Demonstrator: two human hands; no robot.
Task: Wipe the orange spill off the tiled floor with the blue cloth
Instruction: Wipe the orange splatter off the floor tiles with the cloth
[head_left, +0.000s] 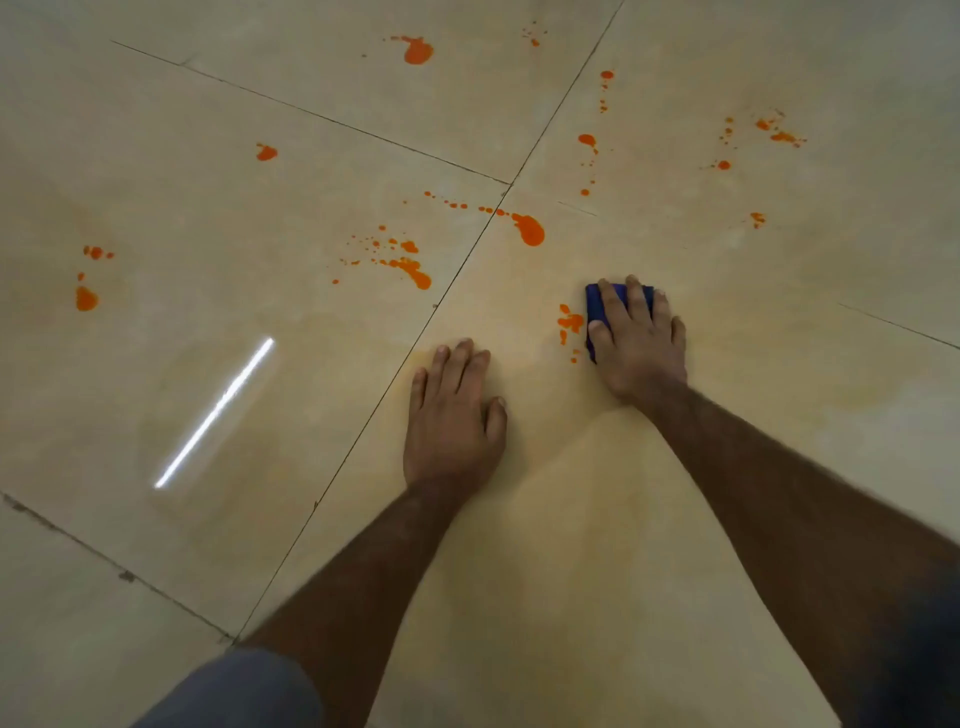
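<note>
Currently on tiled floor (260, 218), beige glossy tiles, dark grout lines crossing near upper centre. Right hand (636, 345) flat on top of folded blue cloth (595, 306), fingers spread and straight, pressing cloth to floor; thumb over cloth's left edge. Cloth mostly hidden under hand, only far and left edges showing. Left hand (452, 415) palm-down on bare tile, fingers straight and together, grasping nothing, set apart from cloth and nearer the body.

Orange spill (530, 228) in scattered splats, not one pool. Small smeared patch (570, 322) just beside cloth's left edge, touching or nearly so; cannot tell which. Largest drop beyond cloth, just right of grout crossing, with trail of small dots leading left. Streaked cluster (410, 267) beyond left hand. Further drops at far top (417, 50), far left (87, 299) and upper right (779, 132). Faint yellowish haze on tile around and near both hands.

Bright strip of light reflection (215, 413) on tile left of left hand. Grey-blue fabric (234, 691) at bottom edge beneath left forearm.
</note>
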